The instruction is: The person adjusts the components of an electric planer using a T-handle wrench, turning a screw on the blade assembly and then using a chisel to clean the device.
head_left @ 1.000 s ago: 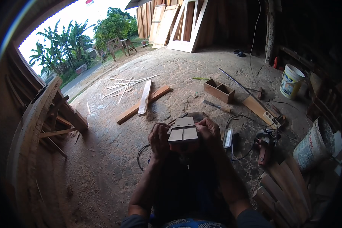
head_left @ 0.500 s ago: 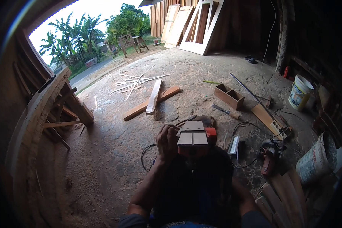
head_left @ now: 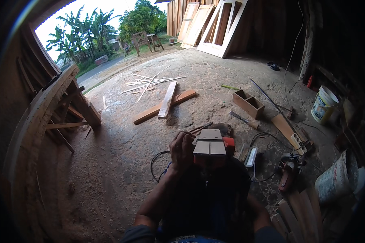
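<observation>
A red electric planer [head_left: 228,142] is held upside down in front of me, its grey metal sole plate [head_left: 209,146] facing up with a slot across the middle. My left hand [head_left: 181,149] grips the plate's left edge, fingers curled over the corner. My right hand is hidden under the tool; only the dark right forearm shows below it.
Two crossed planks [head_left: 166,104] and thin strips lie ahead on the sawdust floor. To the right are a wooden box [head_left: 248,103], a white bucket [head_left: 323,104], another power tool [head_left: 287,172] and a grey bucket [head_left: 340,178]. A curved wooden frame [head_left: 40,117] stands at left.
My right hand has left the right side of the sole plate and dropped out of sight. The planer has turned so its red body shows. My view has shifted slightly.
</observation>
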A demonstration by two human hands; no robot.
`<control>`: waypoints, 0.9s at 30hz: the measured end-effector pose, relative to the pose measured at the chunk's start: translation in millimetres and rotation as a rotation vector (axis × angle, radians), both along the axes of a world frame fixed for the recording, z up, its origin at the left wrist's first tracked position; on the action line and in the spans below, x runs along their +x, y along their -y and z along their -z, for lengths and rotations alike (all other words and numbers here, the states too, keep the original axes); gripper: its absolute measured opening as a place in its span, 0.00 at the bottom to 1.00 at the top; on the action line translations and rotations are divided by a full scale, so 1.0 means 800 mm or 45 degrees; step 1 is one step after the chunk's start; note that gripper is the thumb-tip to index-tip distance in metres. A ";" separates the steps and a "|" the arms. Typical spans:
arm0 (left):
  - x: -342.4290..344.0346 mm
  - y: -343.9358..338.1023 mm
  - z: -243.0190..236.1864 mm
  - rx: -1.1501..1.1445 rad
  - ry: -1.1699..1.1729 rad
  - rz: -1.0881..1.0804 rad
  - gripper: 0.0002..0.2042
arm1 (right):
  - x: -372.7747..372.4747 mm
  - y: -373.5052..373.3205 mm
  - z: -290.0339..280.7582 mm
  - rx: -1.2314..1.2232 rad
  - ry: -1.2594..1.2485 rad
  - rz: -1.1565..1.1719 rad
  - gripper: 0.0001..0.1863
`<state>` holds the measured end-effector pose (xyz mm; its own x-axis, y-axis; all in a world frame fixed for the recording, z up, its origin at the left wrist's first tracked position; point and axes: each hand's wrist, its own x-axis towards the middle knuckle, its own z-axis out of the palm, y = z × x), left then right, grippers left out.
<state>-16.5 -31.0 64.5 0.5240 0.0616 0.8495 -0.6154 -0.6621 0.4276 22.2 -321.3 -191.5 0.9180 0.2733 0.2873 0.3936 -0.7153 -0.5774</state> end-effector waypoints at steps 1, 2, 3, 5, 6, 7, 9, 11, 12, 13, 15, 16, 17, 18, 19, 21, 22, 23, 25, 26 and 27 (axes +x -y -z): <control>-0.001 0.000 0.001 -0.028 -0.023 0.002 0.06 | 0.008 0.001 0.003 0.025 0.040 0.035 0.22; 0.000 0.002 0.001 -0.058 -0.045 0.013 0.06 | 0.016 0.004 0.005 0.073 0.088 0.082 0.22; 0.001 0.003 0.000 -0.063 -0.046 0.022 0.07 | 0.027 0.007 0.007 0.132 0.146 0.126 0.22; -0.002 0.001 -0.001 -0.080 -0.055 0.026 0.08 | 0.047 0.012 0.007 0.280 0.222 0.181 0.23; -0.002 0.002 -0.004 -0.084 -0.062 0.020 0.08 | 0.060 0.018 0.005 0.367 0.206 0.202 0.23; -0.004 0.003 -0.007 -0.083 -0.076 0.016 0.09 | 0.066 0.026 0.003 0.460 0.139 0.220 0.23; -0.005 0.008 -0.011 -0.121 -0.109 0.036 0.09 | 0.076 0.049 -0.007 0.751 -0.196 0.286 0.25; -0.008 0.006 -0.009 -0.183 -0.158 0.037 0.09 | 0.070 0.063 -0.035 1.091 -0.518 0.313 0.28; -0.010 0.002 -0.007 -0.282 -0.208 0.047 0.09 | 0.060 0.061 -0.062 1.280 -0.624 0.298 0.28; -0.010 0.004 -0.009 -0.277 -0.198 0.056 0.10 | 0.055 0.070 -0.077 1.424 -0.674 0.338 0.27; -0.010 0.007 -0.010 -0.272 -0.185 0.074 0.10 | 0.053 0.095 -0.086 1.708 -0.777 0.422 0.23; -0.009 0.009 -0.010 -0.256 -0.180 0.075 0.11 | 0.049 0.104 -0.083 1.821 -0.789 0.508 0.15; -0.007 0.012 -0.011 -0.240 -0.175 0.076 0.11 | 0.039 0.109 -0.075 1.932 -0.768 0.453 0.15; -0.006 0.014 -0.012 -0.225 -0.170 0.077 0.11 | 0.027 0.114 -0.068 2.043 -0.744 0.396 0.14; -0.009 0.011 -0.017 -0.268 -0.184 0.076 0.11 | 0.024 0.110 -0.069 2.149 -0.736 0.313 0.14; -0.017 0.005 -0.015 -0.373 -0.231 0.077 0.11 | -0.022 0.083 -0.122 2.307 -0.795 0.184 0.12; -0.017 0.004 -0.014 -0.325 -0.203 0.064 0.11 | -0.040 0.077 -0.133 2.344 -0.801 0.165 0.12; -0.015 0.002 -0.011 -0.286 -0.174 0.060 0.11 | -0.054 0.073 -0.141 2.373 -0.796 0.150 0.11; -0.002 0.010 -0.005 -0.262 -0.140 0.103 0.11 | -0.087 0.075 -0.143 1.928 -0.581 0.183 0.10; -0.006 0.010 -0.006 -0.259 -0.137 0.099 0.11 | -0.095 0.071 -0.140 1.709 -0.504 0.173 0.10; -0.009 0.009 -0.008 -0.255 -0.135 0.093 0.11 | -0.094 0.068 -0.135 1.415 -0.348 0.192 0.09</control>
<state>-23.5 -38.0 70.8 0.6188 0.1816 0.7643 -0.6035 -0.5130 0.6105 -53.3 -375.7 -83.3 0.9885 -0.1237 0.0876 0.1125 0.2122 -0.9707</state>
